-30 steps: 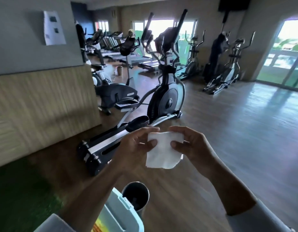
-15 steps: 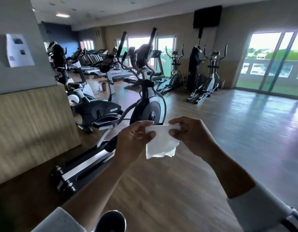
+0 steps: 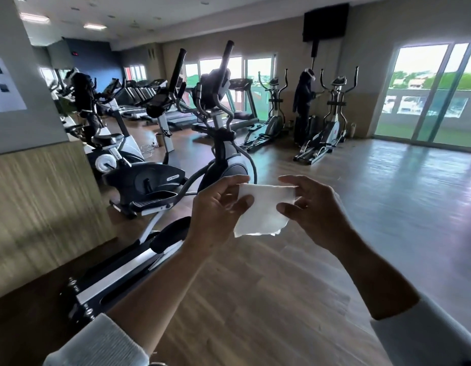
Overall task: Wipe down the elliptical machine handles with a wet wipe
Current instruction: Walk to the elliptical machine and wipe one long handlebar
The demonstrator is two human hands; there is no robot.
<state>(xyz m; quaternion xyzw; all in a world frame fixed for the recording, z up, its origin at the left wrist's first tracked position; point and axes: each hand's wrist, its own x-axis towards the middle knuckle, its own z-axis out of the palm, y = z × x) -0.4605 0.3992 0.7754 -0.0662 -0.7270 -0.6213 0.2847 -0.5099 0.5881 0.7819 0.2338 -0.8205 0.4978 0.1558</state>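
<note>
2 hands hold 1 white wipe in the air, in front of the elliptical and a little to its right. The left hand pinches the left edge of the wipe, with the thumb pressed on the front and the fingers closed behind it. The right hand pinches the right edge, with the thumb and first finger closed on it, while its other fingers are loosely curled. The wipe is stretched between both hands, and its lower edge hangs free and is a little ragged.

Behind the wipe, the 2 long black handles of the elliptical rise well above the hands and are not touched. The pedals and rails of the elliptical run toward the lower left, below the left forearm. Left of the elliptical stands an exercise bike. Far to the right of the elliptical, near the back wall, a person in dark clothes stands between 2 other machines. Both sleeves are light coloured.
</note>
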